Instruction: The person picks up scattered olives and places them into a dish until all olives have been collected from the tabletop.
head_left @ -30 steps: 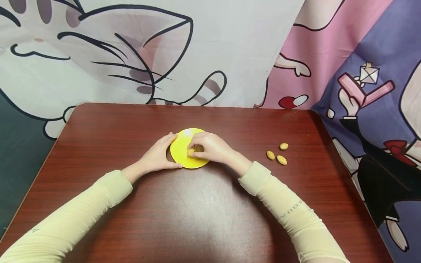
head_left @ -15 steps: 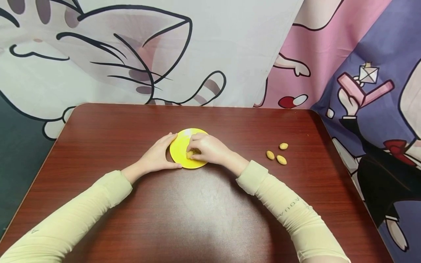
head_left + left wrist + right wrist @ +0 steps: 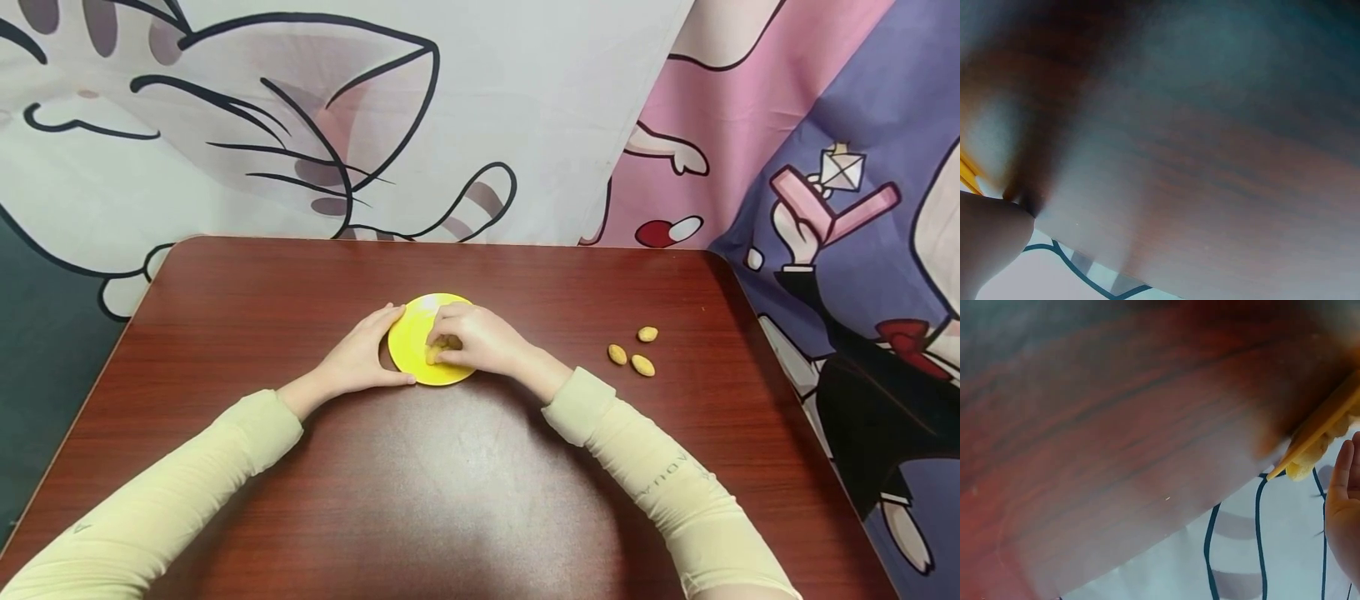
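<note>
Moved only slightly since a second ago: just a small shift of the right hand [image 3: 486, 336] toward the left edge of the tabletop [image 3: 420, 483]. Can see its fingers and thumb drawn narrow, curled around yellowish oval pieces [image 3: 433, 353] on the yellow plate [image 3: 408, 342]; cannot tell the number in the grasp. Can make out several clustered there from the right wrist view. Opposite, see the left hand [image 3: 356, 350] spread wide, with fingertips and thumb touching the plate's left side. Find the plate about midway between the tabletop's left and right edges, nearer the far edge. Farther out, see three loose pieces [image 3: 617, 354] lying close together toward the right edge, well apart from the plate. Past the far edge, notice white cloth [image 3: 555, 108] with a cat drawing, then pink cloth [image 3: 750, 108] near the far right corner.
</note>
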Action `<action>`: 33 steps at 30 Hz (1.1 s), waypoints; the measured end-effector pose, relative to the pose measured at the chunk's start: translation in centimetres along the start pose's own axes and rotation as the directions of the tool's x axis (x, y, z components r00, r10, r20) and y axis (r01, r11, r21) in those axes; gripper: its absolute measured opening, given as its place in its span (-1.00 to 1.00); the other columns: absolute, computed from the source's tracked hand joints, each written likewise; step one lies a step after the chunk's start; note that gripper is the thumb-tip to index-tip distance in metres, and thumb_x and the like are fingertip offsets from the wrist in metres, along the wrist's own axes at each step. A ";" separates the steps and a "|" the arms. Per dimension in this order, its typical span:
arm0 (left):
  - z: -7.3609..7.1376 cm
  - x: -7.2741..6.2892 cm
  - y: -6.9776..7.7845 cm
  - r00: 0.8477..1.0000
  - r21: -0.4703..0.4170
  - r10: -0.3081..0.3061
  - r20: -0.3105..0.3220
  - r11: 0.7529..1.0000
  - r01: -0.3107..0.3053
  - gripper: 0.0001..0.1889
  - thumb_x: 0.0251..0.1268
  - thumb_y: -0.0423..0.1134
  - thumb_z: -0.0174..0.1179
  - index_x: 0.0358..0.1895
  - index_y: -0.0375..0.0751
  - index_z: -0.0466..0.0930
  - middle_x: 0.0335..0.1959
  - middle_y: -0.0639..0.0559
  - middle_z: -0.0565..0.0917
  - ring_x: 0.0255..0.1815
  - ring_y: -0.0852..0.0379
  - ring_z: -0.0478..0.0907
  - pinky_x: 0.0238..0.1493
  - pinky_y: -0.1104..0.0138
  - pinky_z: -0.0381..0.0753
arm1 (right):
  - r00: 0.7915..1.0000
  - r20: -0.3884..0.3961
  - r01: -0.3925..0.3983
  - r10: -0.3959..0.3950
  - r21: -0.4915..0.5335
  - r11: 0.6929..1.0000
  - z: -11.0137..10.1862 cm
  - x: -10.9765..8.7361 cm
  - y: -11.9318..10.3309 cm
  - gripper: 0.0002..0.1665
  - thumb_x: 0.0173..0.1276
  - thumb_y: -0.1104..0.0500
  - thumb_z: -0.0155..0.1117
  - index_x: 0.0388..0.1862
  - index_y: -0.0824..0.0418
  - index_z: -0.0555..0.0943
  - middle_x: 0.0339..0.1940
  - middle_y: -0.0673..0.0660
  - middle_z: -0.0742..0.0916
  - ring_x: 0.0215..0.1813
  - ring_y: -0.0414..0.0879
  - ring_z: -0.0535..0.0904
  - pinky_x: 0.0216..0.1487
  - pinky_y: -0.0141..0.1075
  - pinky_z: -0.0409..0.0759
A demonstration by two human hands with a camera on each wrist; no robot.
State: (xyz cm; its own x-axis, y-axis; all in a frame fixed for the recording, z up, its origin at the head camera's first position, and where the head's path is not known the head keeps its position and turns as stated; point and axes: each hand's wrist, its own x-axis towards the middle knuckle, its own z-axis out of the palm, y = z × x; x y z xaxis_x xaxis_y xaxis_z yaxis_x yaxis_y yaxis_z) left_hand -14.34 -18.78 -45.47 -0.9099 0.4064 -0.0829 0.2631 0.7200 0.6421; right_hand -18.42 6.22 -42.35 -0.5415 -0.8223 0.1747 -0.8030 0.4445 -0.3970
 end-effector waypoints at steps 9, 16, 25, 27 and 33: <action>0.1 0.1 -0.1 1.000 0.003 0.001 -0.002 1.000 -0.001 0.23 0.03 0.06 0.65 0.67 -0.40 0.10 0.70 -0.36 0.18 0.76 -0.32 0.02 0.69 -0.24 0.13 | 0.995 -0.080 -0.059 0.065 0.084 0.995 -2.1 -1.2 0.9 -0.84 0.31 0.18 0.59 -0.13 0.13 0.85 -0.16 0.02 0.79 -0.01 -0.09 0.66 0.17 -0.22 0.65; 0.0 0.1 -0.2 1.000 0.012 0.000 -0.004 1.000 0.000 0.24 0.02 0.05 0.66 0.67 -0.40 0.10 0.70 -0.36 0.17 0.76 -0.31 0.02 0.70 -0.22 0.13 | 0.984 -0.127 -0.115 0.124 0.073 0.991 -4.0 -3.0 1.9 -0.78 0.31 0.24 0.59 -0.07 0.20 0.84 -0.13 0.08 0.80 -0.02 -0.03 0.66 0.09 -0.15 0.67; 0.2 0.1 -0.2 1.000 0.014 0.001 -0.006 1.000 -0.001 0.23 0.03 0.06 0.65 0.67 -0.39 0.11 0.70 -0.36 0.18 0.76 -0.31 0.02 0.70 -0.22 0.14 | 0.962 -0.192 -0.176 0.194 0.104 0.979 -6.0 -6.0 3.7 -0.72 0.27 0.27 0.61 -0.03 0.23 0.83 -0.13 0.10 0.81 -0.01 -0.01 0.71 0.10 -0.08 0.68; 0.2 0.1 -0.1 1.000 0.013 -0.001 -0.004 1.000 0.001 0.23 0.03 0.05 0.65 0.67 -0.39 0.10 0.71 -0.35 0.17 0.77 -0.30 0.02 0.70 -0.22 0.14 | 0.956 -0.202 -0.194 0.211 0.104 0.976 -6.4 -6.7 4.0 -0.72 0.27 0.27 0.61 -0.03 0.22 0.83 -0.13 0.10 0.81 -0.02 -0.01 0.72 0.09 -0.08 0.70; 0.1 0.1 -0.2 1.000 0.013 -0.003 -0.003 1.000 0.003 0.23 0.02 0.04 0.66 0.67 -0.40 0.10 0.70 -0.36 0.18 0.76 -0.31 0.02 0.70 -0.23 0.13 | 0.938 -0.225 -0.243 0.263 0.111 0.964 -7.6 -8.8 4.6 -0.71 0.25 0.30 0.62 -0.04 0.25 0.82 -0.13 0.12 0.81 -0.03 0.01 0.74 0.08 -0.05 0.73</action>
State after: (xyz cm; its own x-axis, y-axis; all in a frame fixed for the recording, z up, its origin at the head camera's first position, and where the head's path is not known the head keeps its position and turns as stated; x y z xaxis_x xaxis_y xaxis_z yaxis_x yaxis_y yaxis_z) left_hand -14.49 -18.82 -45.67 -0.9117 0.4024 -0.0825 0.2644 0.7285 0.6320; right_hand -19.26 18.25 -38.86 -0.7751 -0.5749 0.2621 -0.6143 0.5887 -0.5253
